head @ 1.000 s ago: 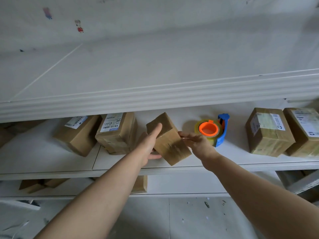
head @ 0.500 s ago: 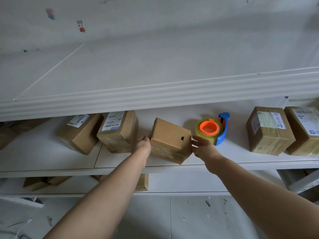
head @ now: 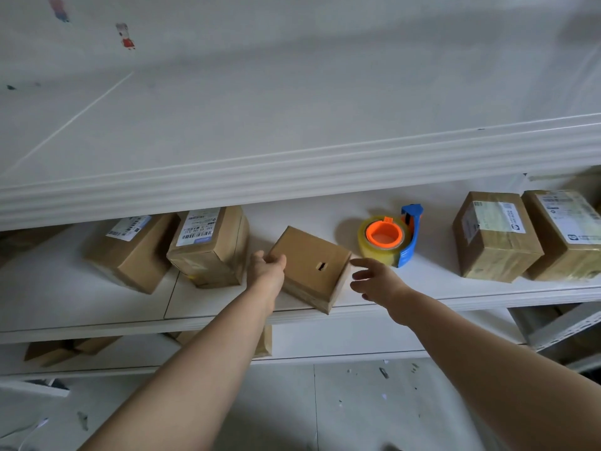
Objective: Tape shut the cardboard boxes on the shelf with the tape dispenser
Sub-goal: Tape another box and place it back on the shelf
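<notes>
Tape dispenser (head: 388,240) lies at one o'clock from the right hand (head: 374,281), just beside it, fingers loose and empty; left hand (head: 266,271) seems to grip the cardboard box (head: 309,262).

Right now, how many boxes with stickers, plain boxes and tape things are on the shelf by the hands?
Brown cardboard boxes with white labels: 4
Plain brown cardboard box: 1
Blue-and-orange tape dispenser: 1
Total: 6
A dim far-left shape is unclear.

One wide-angle camera, worn on the head, looks forward and steeply down at the white shelf (head: 432,281) from close by, with the floor (head: 357,418) below.
</notes>
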